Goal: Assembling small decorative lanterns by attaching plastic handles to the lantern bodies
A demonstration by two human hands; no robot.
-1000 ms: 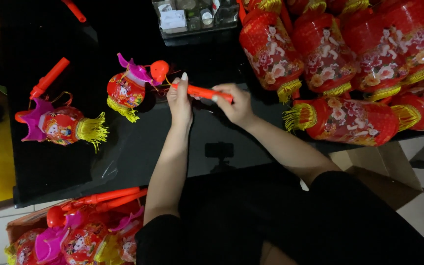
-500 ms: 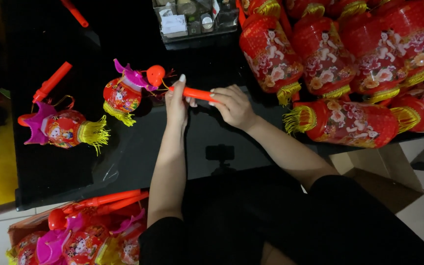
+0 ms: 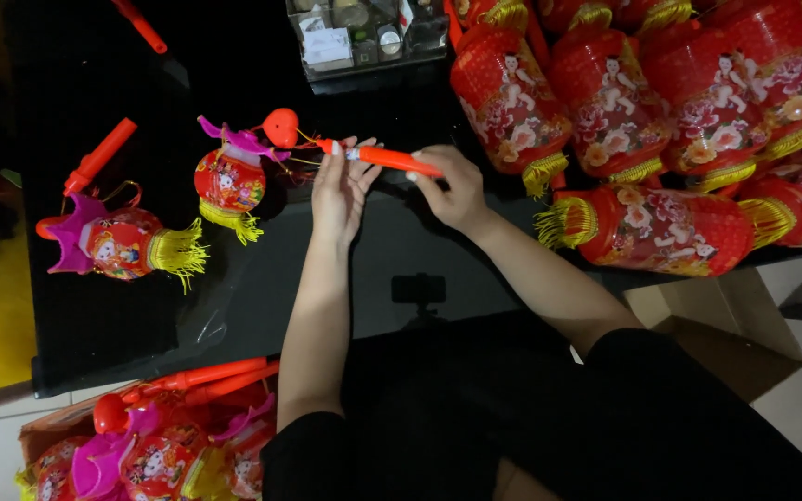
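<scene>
Over a black table (image 3: 122, 306) on white tile, a box (image 3: 58, 431) holds lanterns, while both hands, left (image 3: 341, 186) and right (image 3: 452, 186), pinch an orange stick (image 3: 387, 160).

left hand (image 3: 341, 190): fingers raised off the stick, now pinching near its round end | right hand (image 3: 452, 190): slid a little closer to the left hand along the orange stick (image 3: 392, 160) | small lantern (image 3: 231, 181) (hanging left of the left hand): drifted slightly further left, tassel swung down
</scene>
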